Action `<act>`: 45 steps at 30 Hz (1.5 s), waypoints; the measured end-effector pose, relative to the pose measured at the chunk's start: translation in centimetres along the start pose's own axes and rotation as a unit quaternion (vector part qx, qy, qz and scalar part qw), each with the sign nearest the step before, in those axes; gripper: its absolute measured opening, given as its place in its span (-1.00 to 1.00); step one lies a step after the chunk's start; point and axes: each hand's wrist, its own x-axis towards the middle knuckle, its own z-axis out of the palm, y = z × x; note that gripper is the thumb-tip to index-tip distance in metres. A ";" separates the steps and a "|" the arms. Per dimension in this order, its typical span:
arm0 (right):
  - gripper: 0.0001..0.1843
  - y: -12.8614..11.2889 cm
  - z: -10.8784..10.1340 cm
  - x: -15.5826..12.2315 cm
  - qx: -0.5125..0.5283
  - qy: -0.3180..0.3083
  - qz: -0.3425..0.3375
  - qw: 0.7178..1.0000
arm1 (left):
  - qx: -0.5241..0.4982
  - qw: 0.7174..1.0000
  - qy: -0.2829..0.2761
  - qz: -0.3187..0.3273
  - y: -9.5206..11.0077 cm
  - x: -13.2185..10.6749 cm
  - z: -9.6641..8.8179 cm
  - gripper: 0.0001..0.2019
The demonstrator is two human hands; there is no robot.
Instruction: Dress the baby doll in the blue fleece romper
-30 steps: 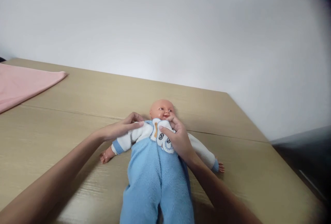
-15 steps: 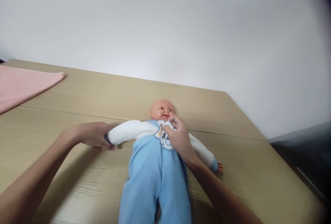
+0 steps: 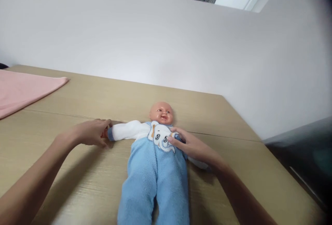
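Observation:
A baby doll [image 3: 160, 112] lies face up on the wooden table [image 3: 77, 169], head toward the wall. It wears a blue fleece romper [image 3: 155, 176] with white sleeves and an elephant patch [image 3: 160, 136] on the chest. My left hand [image 3: 89, 132] grips the doll's outstretched arm at the blue cuff, hiding the doll's hand. My right hand [image 3: 190, 145] rests on the doll's other shoulder, fingertips pinching the romper's edge beside the patch. The doll's other arm is mostly hidden under my right wrist.
A pink cloth [image 3: 23, 90] lies flat at the table's far left. A white wall [image 3: 166, 45] stands right behind the table. The table's right edge drops to a dark surface [image 3: 301, 155].
My left hand slid from the doll's shoulder out to the sleeve cuff, stretching the arm straight. My right hand came down from the collar to the shoulder, uncovering the elephant patch.

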 end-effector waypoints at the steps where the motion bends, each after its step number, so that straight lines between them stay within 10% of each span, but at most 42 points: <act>1: -0.47 0.8 -0.5 -0.9 0.013 -0.012 -0.001 1.000 | 0.032 0.999 0.004 0.001 0.4 -0.3 -0.3 -0.37; 9: -0.66 7.1 -0.8 -6.8 -0.180 0.266 -0.061 0.945 | 0.028 0.966 0.094 0.239 10.8 -1.7 1.1 -0.50; 13: -0.51 10.0 -1.3 -9.3 -0.218 0.249 -0.065 0.941 | 0.041 0.919 0.102 0.378 17.9 0.8 4.8 -0.59; 17: -0.36 12.4 -1.7 -10.8 -0.195 0.228 -0.072 0.951 | 0.124 0.913 0.080 0.381 21.7 4.5 8.0 -0.56; 28: -0.32 11.9 -4.8 -8.1 0.073 0.326 -0.120 0.935 | 0.047 0.879 0.108 0.462 21.1 6.6 9.9 -0.84; 37: -0.62 5.9 0.3 -2.7 -0.116 0.217 -0.338 0.908 | -0.103 0.784 0.270 0.549 21.2 5.9 10.1 -0.88; 45: -0.53 6.0 1.0 -4.6 -0.092 0.134 -0.320 0.934 | -0.311 0.857 0.124 0.391 22.1 5.8 9.3 -0.85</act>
